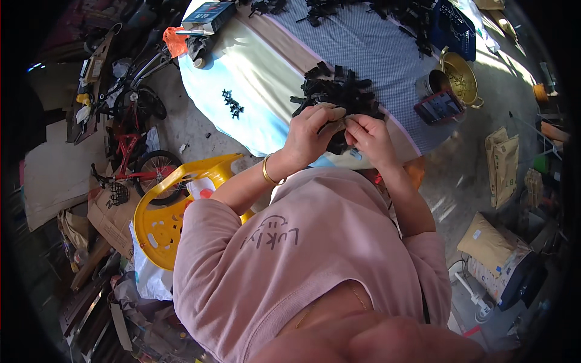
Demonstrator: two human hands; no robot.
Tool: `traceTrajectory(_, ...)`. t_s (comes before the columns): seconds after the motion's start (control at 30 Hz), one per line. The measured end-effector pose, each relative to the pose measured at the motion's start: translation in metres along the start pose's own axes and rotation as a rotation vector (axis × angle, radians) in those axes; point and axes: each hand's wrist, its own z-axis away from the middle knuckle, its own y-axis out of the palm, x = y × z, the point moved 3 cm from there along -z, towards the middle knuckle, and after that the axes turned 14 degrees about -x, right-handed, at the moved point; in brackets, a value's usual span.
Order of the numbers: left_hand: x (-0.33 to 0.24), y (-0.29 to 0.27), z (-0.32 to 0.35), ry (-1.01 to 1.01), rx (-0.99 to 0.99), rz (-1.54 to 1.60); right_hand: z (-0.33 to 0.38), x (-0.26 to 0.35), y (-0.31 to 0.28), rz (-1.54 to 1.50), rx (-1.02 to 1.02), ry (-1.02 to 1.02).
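My left hand (311, 134), with a gold bangle at the wrist, and my right hand (370, 139) meet at the table's near edge. Fingers of both are pinched together, fingertips nearly touching. Whatever sits between them is too small or hidden to name. Just beyond lies a heaped pile of small black plastic-looking parts (339, 88), partly covered by my hands. To the left, a few similar black pieces (232, 104) form a small cluster on the pale part of the cloth (266, 78).
Right of the pile are a phone (439, 109), a metal cup (422, 88) and a gold-coloured pot (475, 91). More black parts (408, 18) lie at the far edge by a blue basket (455, 33). A box (209, 17) stands far left. A yellow chair (158, 233) is beside me.
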Motion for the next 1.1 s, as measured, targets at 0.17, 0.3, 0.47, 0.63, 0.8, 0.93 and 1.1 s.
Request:
traceTrajectory(0.17,0.003,0.016,0.004,-1.041,-0.112,0.831,0.004,0.014,-0.019,0.138,-0.053,-0.526)
traceTrajectory(0.3,-0.001,0.031,0.015,-1.383,-0.025,1.126,0.009,0.02,-0.036,0.028,-0.077,-0.677)
traceTrajectory(0.47,-0.013,0.046,0.023,-1.213,0.163,0.798,0.012,0.021,-0.054,0.026,0.032,-0.633)
traceTrajectory(0.63,-0.024,0.052,0.018,-0.858,0.31,0.531,0.001,0.006,-0.055,-0.044,0.049,-0.246)
traceTrajectory(0.8,-0.02,0.053,0.011,-0.907,0.244,0.6,-0.001,0.001,-0.053,-0.067,0.064,-0.241)
traceTrajectory(0.93,-0.006,0.047,0.001,-0.928,0.238,0.639,0.003,0.002,-0.047,-0.083,0.069,-0.073)
traceTrajectory(1.1,0.022,0.031,-0.008,-0.809,0.346,0.661,0.002,0.008,-0.021,0.006,-0.067,-0.168)
